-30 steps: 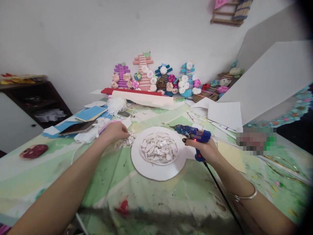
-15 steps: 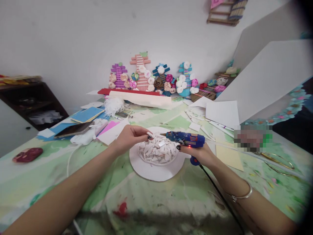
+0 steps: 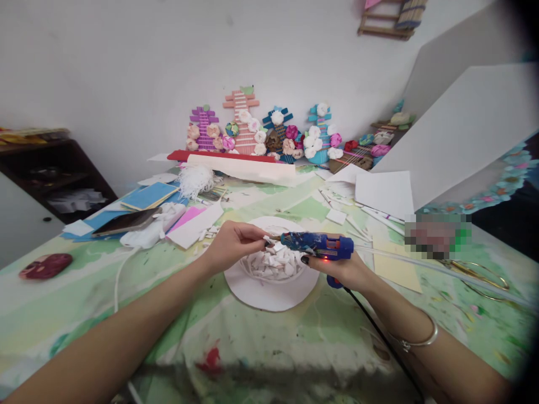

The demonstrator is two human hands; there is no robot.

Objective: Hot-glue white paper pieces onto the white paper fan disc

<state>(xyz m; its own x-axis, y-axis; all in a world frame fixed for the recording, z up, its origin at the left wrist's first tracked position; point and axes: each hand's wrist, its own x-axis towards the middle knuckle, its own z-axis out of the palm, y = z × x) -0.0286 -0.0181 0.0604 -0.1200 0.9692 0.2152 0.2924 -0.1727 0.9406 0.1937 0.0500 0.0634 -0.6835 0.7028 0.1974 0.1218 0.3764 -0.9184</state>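
Observation:
A blue hot glue gun, lit by a small red light, is gripped in my right hand with its nozzle pointing left. My left hand pinches a small white piece between thumb and fingertips, right at the nozzle. Whether nozzle and piece touch, I cannot tell. Below both hands, a heap of small white pieces fills a shallow round rim. That rim rests on a white disc, partly hidden by my hands.
Left lie a phone, a white cable and blue sheets. White string is bundled behind. Right are gold-handled scissors and a yellow sheet. Decorated guitar shapes lean on the wall; a black cord trails from the glue gun.
My left hand has moved slightly right, bringing the white piece to the nozzle. The glue gun has dipped a little. Loose white scraps now show behind my left hand.

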